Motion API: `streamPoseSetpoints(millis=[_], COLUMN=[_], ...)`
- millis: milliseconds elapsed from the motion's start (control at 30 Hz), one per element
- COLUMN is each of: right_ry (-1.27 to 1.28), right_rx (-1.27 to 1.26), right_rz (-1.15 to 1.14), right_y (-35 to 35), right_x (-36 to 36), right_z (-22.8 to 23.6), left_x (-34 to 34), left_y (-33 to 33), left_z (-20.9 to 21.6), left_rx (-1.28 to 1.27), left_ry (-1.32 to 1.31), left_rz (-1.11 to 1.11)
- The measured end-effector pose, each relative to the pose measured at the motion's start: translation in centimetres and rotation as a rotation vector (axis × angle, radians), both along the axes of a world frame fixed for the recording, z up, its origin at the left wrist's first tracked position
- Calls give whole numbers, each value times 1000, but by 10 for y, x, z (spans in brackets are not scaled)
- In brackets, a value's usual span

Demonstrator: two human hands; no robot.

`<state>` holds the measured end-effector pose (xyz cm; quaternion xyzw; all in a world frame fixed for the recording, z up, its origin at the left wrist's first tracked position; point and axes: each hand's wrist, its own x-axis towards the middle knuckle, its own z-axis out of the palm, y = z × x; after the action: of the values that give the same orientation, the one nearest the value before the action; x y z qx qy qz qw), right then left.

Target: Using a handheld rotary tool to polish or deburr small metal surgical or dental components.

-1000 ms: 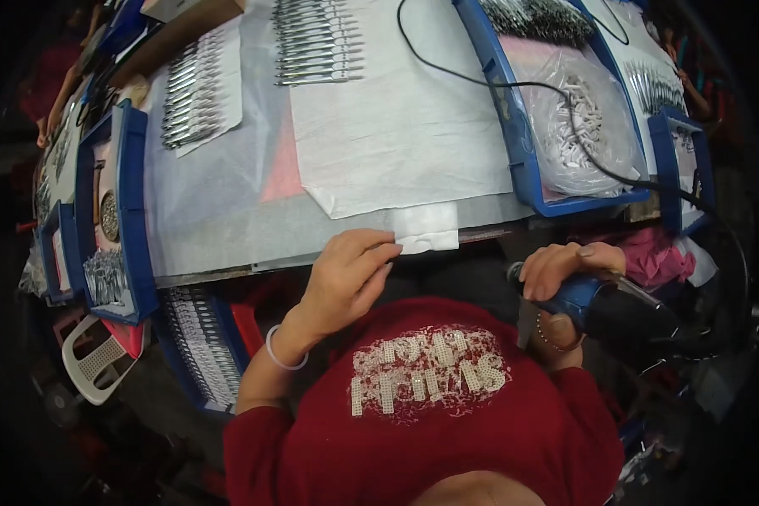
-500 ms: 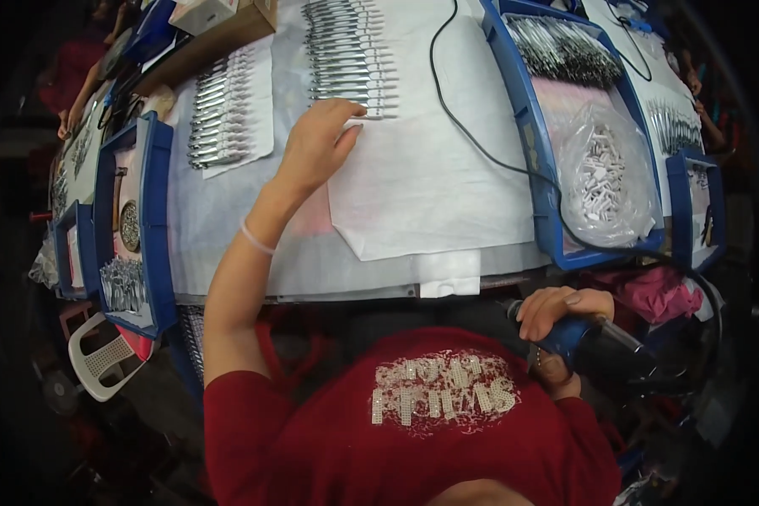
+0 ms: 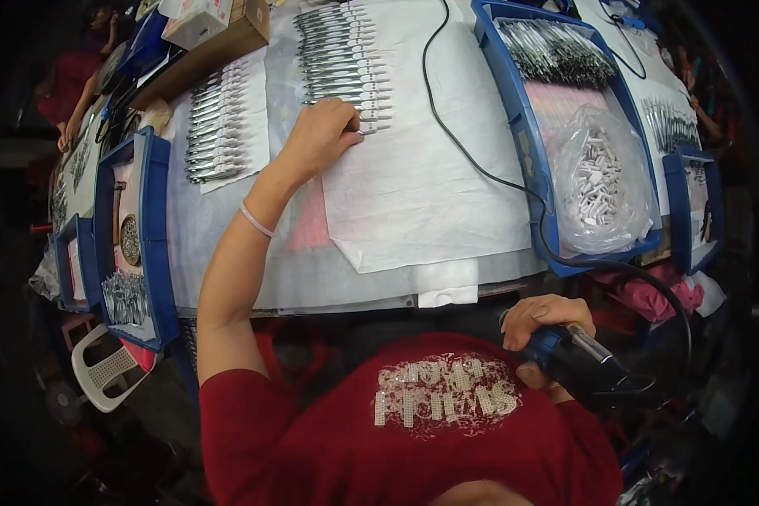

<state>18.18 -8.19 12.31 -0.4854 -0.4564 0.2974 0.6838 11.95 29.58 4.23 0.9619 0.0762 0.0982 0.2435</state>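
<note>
My left hand (image 3: 322, 135) reaches over the white sheet (image 3: 447, 194), fingers bent and pinched at the near end of a row of slim silver metal pieces with white ends (image 3: 341, 63). The white end of the nearest piece (image 3: 377, 129) pokes out beside my fingertips; the rest of it is hidden. In front of my body, off the table's near edge, my right hand (image 3: 538, 319) is wrapped round a blue-and-black corded hand tool (image 3: 586, 363), probably an electric screwdriver. A dark cord (image 3: 481, 169) crosses the sheet and curves down to it.
A second row of pieces (image 3: 218, 139) lies on the left. The right blue tray (image 3: 527, 152) carries dark-and-silver slim parts and a plastic bag of small white parts (image 3: 599, 181). The left blue tray (image 3: 156, 228) has a hammer and metal parts. A box (image 3: 249, 29) stands behind; other people work at both sides.
The view has shifted slightly. My left hand stays by the row's near end, its fingers drawn closer together there. My right hand still holds the tool, turned a little.
</note>
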Motion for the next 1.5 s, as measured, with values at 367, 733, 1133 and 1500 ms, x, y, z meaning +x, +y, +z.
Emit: streamPoseSetpoints(millis=[367, 733, 1133, 1500], right_ry=[-97, -165, -120, -7], right_rx=[-51, -98, -201, -483], right_rz=[58, 87, 85, 0], right_y=[-8, -16, -27, -28], right_x=[-9, -13, -19, -20], right_z=[3, 5, 3, -17], left_x=[-2, -7, -81, -129], left_y=[5, 0, -91, -251], left_z=[-2, 5, 57, 3], left_rx=[67, -131, -882, -1745], left_ry=[-35, 127, -311, 272], left_rz=[-29, -14, 206, 245])
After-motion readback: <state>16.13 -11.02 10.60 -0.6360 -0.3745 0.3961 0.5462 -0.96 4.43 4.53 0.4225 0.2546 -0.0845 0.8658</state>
